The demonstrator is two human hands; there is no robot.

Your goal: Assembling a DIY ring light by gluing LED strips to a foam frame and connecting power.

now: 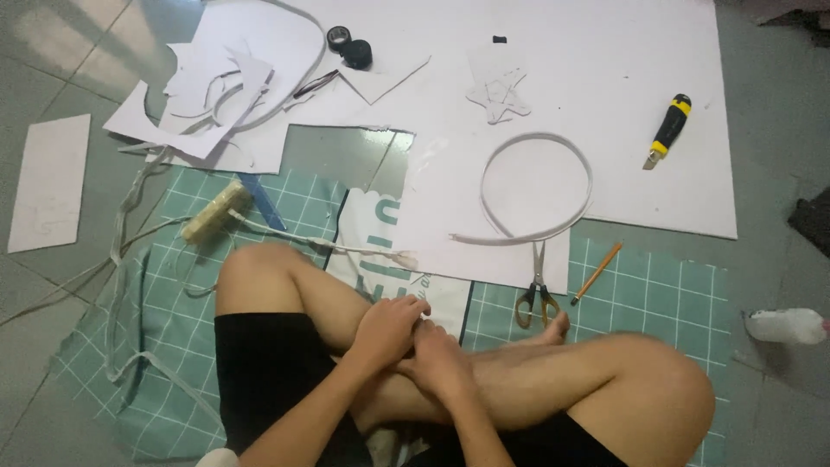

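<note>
A: Obs., head view. Person sits cross-legged on floor (778,156), on green grid mat (657,285). Left hand (385,329) and right hand (441,359) meet over the crossed shins, touching each other.

B: Grip state?

A: Left hand curled, fingertips pinching sth small and white at the contact pt; too small to ID. Right hand curled under it; can't tell if it grips anything.

B: Nearest items?

A: Scissors (537,294), yellow handles, just ahead of the hands, blades under edge of white sheet (553,78). Pencil (596,273) beside scissors, on mat. White strip loop (536,186) lies on sheet above scissors.

B: Rest?

A: Yellow-black knife (667,130) on sheet, far right. Star cutout (499,95) mid-sheet. Tape rolls (349,47) near top. Paper scraps (216,95) top left. White bottle (787,326) on floor, right edge, well apart from hands.
</note>
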